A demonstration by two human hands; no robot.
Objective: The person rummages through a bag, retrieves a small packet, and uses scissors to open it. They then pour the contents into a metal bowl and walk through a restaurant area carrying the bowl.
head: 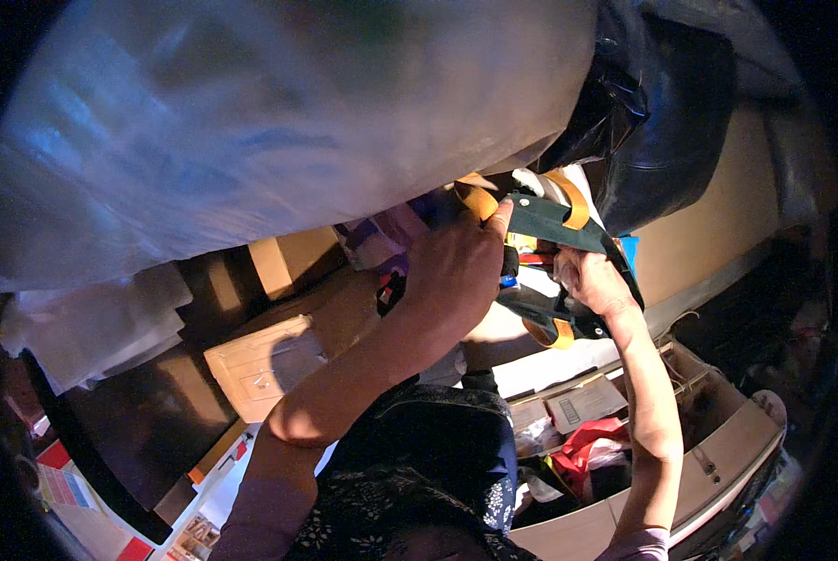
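A dark green bag (548,221) with yellow-orange strap handles stands open before me. My left hand (464,263) is at its near left rim, with the fingertips on the green fabric beside one handle. My right hand (594,280) reaches into the bag's opening from the right; its fingers are bent around something whitish or clear that I cannot make out. Inside the bag lie a red item (535,259), a yellow packet (522,242) and a small blue item (508,281). A second orange handle (562,334) hangs on the side closer to me.
A large plastic-covered bulk (306,126) overhangs the scene. Black plastic bags (671,133) stand at upper right. An open drawer (727,442) at lower right holds a cardboard box (587,404) and a red plastic bag (587,449). A cardboard piece (250,365) lies at left.
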